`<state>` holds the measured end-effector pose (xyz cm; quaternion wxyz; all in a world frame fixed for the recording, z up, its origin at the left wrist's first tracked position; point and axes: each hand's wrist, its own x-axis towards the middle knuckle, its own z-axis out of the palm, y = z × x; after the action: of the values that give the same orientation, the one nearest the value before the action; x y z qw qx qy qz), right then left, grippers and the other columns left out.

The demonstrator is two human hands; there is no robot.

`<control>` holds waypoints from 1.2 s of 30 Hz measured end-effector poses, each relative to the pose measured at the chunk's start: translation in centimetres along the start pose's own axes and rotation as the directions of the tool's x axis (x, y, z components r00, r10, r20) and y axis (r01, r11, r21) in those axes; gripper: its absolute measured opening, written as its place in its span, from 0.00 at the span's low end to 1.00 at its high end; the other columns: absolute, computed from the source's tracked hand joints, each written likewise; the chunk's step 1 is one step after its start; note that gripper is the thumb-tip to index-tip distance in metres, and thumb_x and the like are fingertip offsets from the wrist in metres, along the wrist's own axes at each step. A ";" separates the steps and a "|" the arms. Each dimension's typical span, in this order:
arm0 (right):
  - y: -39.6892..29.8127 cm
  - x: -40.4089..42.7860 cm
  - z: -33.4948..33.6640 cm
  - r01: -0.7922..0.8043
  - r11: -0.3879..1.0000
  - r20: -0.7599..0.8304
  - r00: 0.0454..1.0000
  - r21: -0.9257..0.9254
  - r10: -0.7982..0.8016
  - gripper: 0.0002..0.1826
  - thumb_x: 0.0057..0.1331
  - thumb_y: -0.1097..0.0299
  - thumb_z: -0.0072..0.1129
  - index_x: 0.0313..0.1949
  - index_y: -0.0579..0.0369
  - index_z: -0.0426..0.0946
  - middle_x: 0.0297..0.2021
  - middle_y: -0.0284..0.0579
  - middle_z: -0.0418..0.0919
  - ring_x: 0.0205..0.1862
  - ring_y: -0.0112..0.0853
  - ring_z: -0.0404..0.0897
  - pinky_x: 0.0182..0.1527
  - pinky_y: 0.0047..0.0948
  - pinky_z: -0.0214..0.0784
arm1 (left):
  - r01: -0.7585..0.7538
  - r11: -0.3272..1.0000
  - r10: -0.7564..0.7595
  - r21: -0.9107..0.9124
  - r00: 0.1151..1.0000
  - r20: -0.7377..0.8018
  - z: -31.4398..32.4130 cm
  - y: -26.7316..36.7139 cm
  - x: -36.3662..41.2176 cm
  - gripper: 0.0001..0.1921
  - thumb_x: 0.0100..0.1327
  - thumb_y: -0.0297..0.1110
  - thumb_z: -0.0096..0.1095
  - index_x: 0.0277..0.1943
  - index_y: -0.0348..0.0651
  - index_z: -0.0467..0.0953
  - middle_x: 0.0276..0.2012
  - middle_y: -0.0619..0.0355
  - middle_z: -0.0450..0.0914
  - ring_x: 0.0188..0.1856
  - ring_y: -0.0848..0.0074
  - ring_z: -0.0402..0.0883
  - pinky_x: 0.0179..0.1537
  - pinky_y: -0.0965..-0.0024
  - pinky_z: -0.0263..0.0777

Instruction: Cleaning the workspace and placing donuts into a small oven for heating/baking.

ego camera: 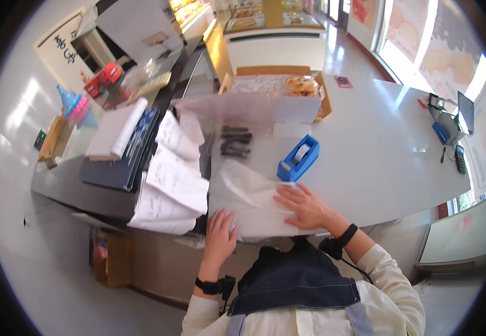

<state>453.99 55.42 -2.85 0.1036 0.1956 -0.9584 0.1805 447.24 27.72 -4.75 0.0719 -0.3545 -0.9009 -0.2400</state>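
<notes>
Both my hands rest on a sheet of thin white translucent wrapping (243,197) at the near edge of the counter. My left hand (221,229) lies at its lower left corner, fingers slightly apart. My right hand (304,205) is flat with spread fingers on its right side. Just beyond the right hand stands a blue tape dispenser (298,158) with a roll of clear tape. Dark strip-like items (236,141) lie beyond the wrapping. A cardboard box (326,98) holding wrapped baked goods (302,86) stands farther back, behind an upright whitish panel (260,107).
Handwritten paper sheets (176,180) lie left of the wrapping, beside a dark blue folder (113,172) and a notepad (110,132). At the far right are a card terminal or small monitor (464,113), a calculator (460,159) and a pen (443,154).
</notes>
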 end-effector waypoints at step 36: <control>9.7 -54.4 -13.8 -0.835 0.413 -0.789 -0.039 0.363 0.614 0.08 0.47 0.85 0.47 0.23 0.57 0.73 0.24 0.44 0.75 0.21 0.35 0.73 0.21 0.26 0.64 | 0.164 0.877 -0.128 -0.451 0.986 0.109 19.5 30.6 10.5 0.08 0.60 0.30 0.46 0.31 0.40 0.74 0.13 0.62 0.70 0.17 0.84 0.69 0.20 0.80 0.61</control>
<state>500.85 87.48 -7.82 0.4658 -0.4737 -0.7289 0.1652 460.89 62.86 -7.01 -0.0662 -0.3011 -0.8449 -0.4371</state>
